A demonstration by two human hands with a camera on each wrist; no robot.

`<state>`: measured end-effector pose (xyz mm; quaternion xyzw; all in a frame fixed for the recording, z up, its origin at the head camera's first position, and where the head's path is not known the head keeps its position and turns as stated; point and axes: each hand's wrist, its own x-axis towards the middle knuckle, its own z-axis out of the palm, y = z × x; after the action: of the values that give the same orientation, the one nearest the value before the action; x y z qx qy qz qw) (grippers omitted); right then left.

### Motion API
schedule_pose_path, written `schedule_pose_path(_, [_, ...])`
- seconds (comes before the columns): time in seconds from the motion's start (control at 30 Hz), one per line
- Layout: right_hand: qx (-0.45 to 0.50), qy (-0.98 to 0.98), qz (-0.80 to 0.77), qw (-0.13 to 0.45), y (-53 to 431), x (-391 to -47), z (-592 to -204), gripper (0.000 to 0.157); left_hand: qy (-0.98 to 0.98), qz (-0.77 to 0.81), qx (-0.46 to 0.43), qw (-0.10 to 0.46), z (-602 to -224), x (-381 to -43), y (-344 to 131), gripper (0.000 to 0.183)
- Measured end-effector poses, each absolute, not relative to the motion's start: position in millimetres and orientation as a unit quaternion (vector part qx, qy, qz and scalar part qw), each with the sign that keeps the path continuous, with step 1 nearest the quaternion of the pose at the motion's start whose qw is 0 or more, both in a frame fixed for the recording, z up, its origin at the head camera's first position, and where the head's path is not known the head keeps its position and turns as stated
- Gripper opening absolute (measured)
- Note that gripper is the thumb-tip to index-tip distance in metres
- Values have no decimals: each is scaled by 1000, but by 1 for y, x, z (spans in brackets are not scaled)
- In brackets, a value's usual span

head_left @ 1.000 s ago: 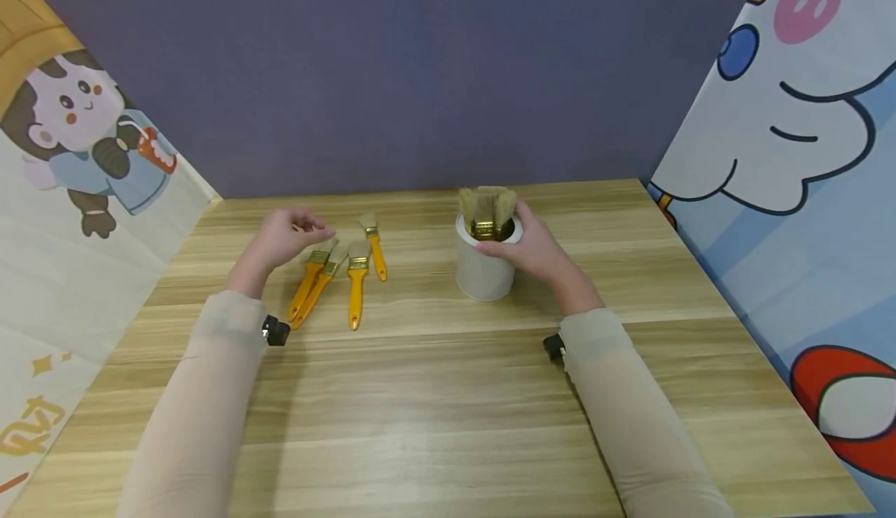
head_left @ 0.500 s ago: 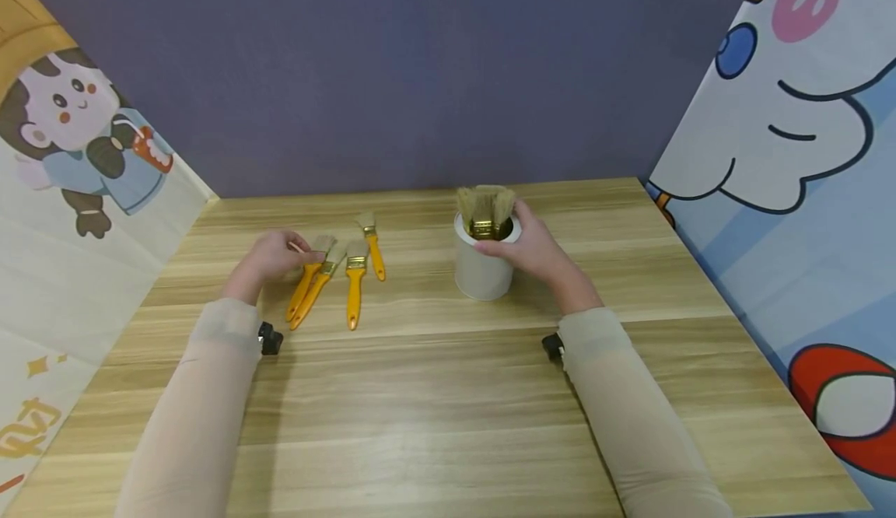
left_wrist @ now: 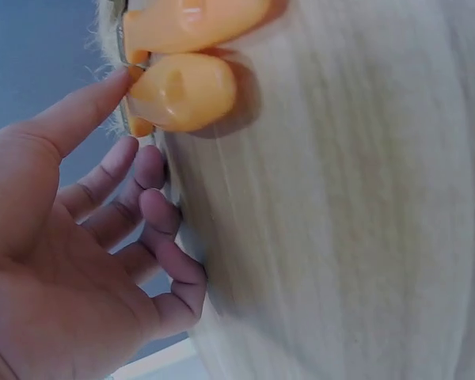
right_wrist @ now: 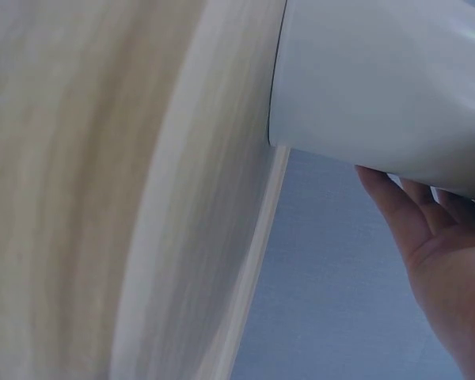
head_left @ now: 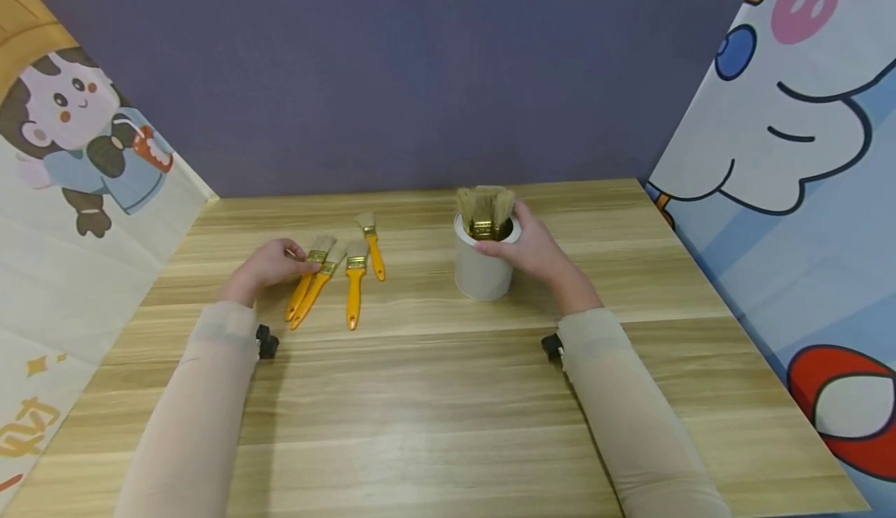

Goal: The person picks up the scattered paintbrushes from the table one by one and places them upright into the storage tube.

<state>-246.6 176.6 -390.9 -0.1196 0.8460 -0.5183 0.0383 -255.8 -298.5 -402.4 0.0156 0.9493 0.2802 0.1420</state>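
Observation:
On the left of the table, my left hand (head_left: 267, 266) rests at the leftmost paintbrush (head_left: 301, 295), which has an orange handle. In the left wrist view the thumb (left_wrist: 91, 107) touches that brush's neck, while the other fingers stay loosely bent and apart from the thumb. A second paintbrush (head_left: 311, 300) lies close against it. Two more lie just right, a wide paintbrush (head_left: 355, 285) and a smaller paintbrush (head_left: 374, 247). My right hand (head_left: 533, 246) grips the upright white can (head_left: 483, 271) around its upper side, thumb near the rim. Several paintbrushes (head_left: 484, 207) stand in it, bristles up.
The wood-grain table (head_left: 420, 409) meets a dark blue-grey wall (head_left: 420, 75) at the back. Printed cartoon panels flank it, the left panel (head_left: 84, 285) and the right panel (head_left: 791, 253). Bare table lies between the loose brushes and the can.
My left hand has come down and slightly toward me, from above the bristles to the neck of the leftmost paintbrush. My right hand and the can have stayed in place.

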Motion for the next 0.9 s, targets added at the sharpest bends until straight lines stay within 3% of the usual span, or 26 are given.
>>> schedule_pose_path(0.23, [-125, 842, -524, 38, 175, -248, -390, 110, 954, 270, -2, 131, -406, -258, -311, 48])
schedule_pose_path(0.47, [-128, 839, -528, 36, 177, -248, -391, 108, 962, 240, -8, 134, -409, -265, -313, 63])
schedule_pose_path(0.9, [-132, 845, -517, 35, 177, -246, -391, 108, 963, 219, -39, 156, -403, -265, -299, 59])
